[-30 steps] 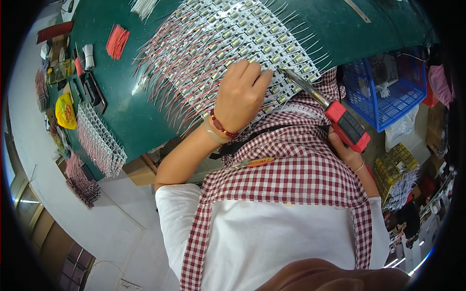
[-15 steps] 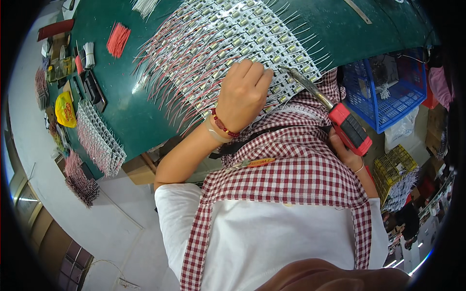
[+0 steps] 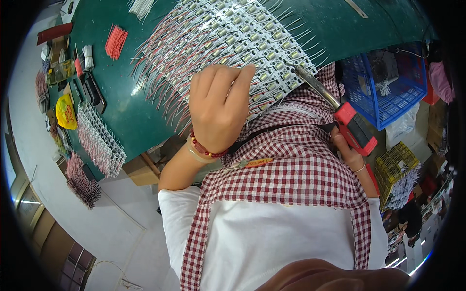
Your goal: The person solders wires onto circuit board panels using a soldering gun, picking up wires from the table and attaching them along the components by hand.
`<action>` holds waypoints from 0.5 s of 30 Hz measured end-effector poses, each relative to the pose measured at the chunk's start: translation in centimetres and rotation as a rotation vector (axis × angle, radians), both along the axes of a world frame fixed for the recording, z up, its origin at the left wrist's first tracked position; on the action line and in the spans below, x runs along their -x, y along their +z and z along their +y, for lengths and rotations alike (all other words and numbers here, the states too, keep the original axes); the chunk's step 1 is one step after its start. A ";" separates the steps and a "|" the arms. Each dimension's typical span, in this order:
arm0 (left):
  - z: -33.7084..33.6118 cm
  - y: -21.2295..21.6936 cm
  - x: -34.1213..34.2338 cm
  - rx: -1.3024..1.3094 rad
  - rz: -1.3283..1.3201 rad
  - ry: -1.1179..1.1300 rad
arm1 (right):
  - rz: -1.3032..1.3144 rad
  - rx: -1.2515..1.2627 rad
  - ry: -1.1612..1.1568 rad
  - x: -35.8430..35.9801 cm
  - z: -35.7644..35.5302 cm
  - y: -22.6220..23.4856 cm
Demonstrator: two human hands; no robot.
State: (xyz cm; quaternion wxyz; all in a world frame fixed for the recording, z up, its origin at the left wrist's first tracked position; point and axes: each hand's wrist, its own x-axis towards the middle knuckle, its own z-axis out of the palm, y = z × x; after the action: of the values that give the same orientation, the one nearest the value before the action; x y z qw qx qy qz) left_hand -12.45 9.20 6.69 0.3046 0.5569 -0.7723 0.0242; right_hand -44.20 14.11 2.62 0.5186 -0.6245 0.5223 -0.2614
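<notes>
My left hand (image 3: 217, 104) is over the near edge of a large sheet of white circuit boards (image 3: 242, 48), its back toward me. The fingers are bent and closed, and their tips are hidden, so what they hold cannot be made out. Rows of small components cover the sheet; red and white wires fringe its left side and thin dark leads stick out on the right. My right hand (image 3: 348, 153) grips a soldering iron (image 3: 357, 130) with a red and black handle. Its metal tip points up and left, close to the sheet's right part.
Red wires (image 3: 116, 41) and white wires (image 3: 141, 7) lie in bundles on the green table (image 3: 145, 116). Wired board stacks (image 3: 99, 138), a yellow bag (image 3: 65, 111) and tools sit at its left edge. A blue crate (image 3: 383, 97) and a yellow basket (image 3: 393, 169) stand at the right.
My left hand has drawn back to the left and toward me, away from the iron's tip. The soldering iron has shifted slightly right, still in my right hand.
</notes>
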 end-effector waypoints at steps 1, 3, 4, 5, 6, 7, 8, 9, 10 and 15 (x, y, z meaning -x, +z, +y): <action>0.1 0.1 0.1 0.028 0.046 0.040 | -0.001 0.000 0.000 0.1 0.2 -0.1; 0.3 -0.4 0.6 -0.015 0.090 0.030 | -0.053 -0.088 -0.061 0.4 0.5 -0.4; 0.5 -0.8 1.0 -0.057 0.133 0.019 | -0.053 -0.087 -0.064 0.4 0.6 -0.4; 0.7 -1.7 1.4 -0.057 0.132 0.024 | -0.051 -0.064 -0.043 0.5 0.6 -0.3; 0.8 -2.9 1.7 -0.120 0.107 -0.005 | -0.050 -0.040 -0.021 0.5 0.5 -0.4; 0.6 -3.8 2.0 -0.183 0.084 -0.038 | -0.050 -0.039 -0.021 0.5 0.5 -0.5; 0.5 -4.3 2.2 -0.186 0.081 -0.030 | -0.029 0.034 0.034 0.6 0.5 -0.8; 0.5 -4.4 2.3 -0.186 0.081 -0.029 | -0.010 0.108 0.090 0.6 0.4 -1.0; 0.4 -4.5 2.4 -0.173 0.059 0.005 | -0.007 0.107 0.088 0.3 0.2 -0.7; 0.0 -4.7 2.9 -0.123 0.069 0.045 | 0.077 0.322 0.171 -0.4 -0.3 -0.2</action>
State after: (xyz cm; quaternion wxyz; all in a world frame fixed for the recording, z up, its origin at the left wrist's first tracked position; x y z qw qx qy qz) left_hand -15.38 9.21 1.98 0.2958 0.5920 -0.7488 -0.0356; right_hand -43.80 13.84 2.47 0.4118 -0.7512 0.4381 -0.2725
